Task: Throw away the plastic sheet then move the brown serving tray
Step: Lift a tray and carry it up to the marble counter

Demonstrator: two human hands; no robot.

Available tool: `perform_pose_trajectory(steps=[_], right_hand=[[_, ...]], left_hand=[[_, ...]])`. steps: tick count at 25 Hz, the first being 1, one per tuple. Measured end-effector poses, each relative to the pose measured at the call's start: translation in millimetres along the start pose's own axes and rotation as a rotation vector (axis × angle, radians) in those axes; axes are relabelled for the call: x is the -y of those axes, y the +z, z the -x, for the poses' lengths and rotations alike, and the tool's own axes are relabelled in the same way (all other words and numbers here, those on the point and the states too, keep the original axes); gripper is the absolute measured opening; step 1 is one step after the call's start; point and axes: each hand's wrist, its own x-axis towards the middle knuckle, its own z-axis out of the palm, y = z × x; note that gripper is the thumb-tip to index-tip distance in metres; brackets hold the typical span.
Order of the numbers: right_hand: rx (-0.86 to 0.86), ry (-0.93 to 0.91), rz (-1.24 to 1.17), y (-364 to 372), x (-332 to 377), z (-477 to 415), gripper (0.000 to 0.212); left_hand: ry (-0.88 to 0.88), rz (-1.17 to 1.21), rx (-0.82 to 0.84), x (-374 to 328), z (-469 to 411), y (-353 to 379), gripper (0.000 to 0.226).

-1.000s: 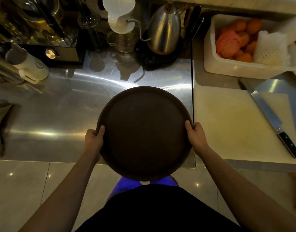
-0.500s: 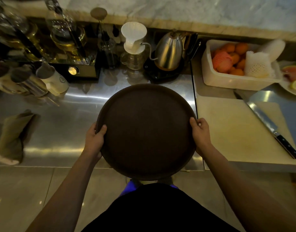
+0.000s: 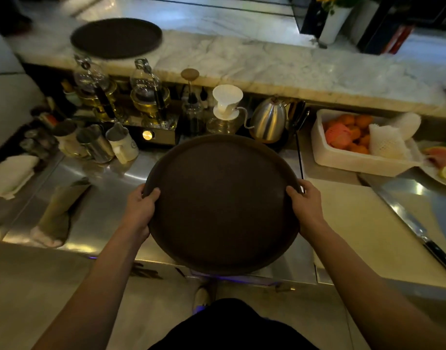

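Tray [image 3: 222, 205]: round, dark brown, matte grainy face, low raised rim, nothing on it. Held roughly level in the air above the front edge of the steel table [image 3: 108, 198], between both hands. Left hand [image 3: 138, 210] grips the left rim, thumb over the top edge, fingers hidden underneath. Right hand [image 3: 307, 208] grips the right rim the same way. Both grips closed on the tray at opposite sides. Behind it: shiny steel kettle [image 3: 268, 122], white cone dripper [image 3: 227, 101] on a glass jug. Right: pale cutting board [image 3: 368, 228] with a knife [image 3: 413, 228], white bin [image 3: 363, 160] of oranges. Second round dark tray [image 3: 116, 37] lies flat on the marble ledge [image 3: 267, 64] at the back left.
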Motion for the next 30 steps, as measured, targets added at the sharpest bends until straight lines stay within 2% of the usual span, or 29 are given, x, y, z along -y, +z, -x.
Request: perform_pose_trajectory(steps=[4,7,9,13,16,22,30], right_hand=[[0.135,-0.063,-0.006,4,27,4,0.030],[0.201,-0.114,-0.056,13,46,10,0.025],[0.248,-0.101,-0.092,24,58,16,0.016],[0.308,0.002,-0.173,56,87,31,0.016],[0.342,-0.006,-0.175,87,106,45,0.015],[0.322,-0.042,-0.187,173,143,85,0.016],[0.224,-0.104,-0.152,283,191,132,0.012]], left_hand=[[0.048,0.023,-0.099,-16,34,-12,0.032],[0.104,0.016,-0.191,-32,58,-24,0.029],[0.131,0.017,-0.241,-42,71,-38,0.026],[0.115,0.036,-0.291,-61,88,-76,0.023],[0.116,0.057,-0.324,-72,84,-110,0.026],[0.250,0.061,-0.318,-107,54,-194,0.025],[0.227,0.029,-0.252,-170,-4,-300,0.018]])
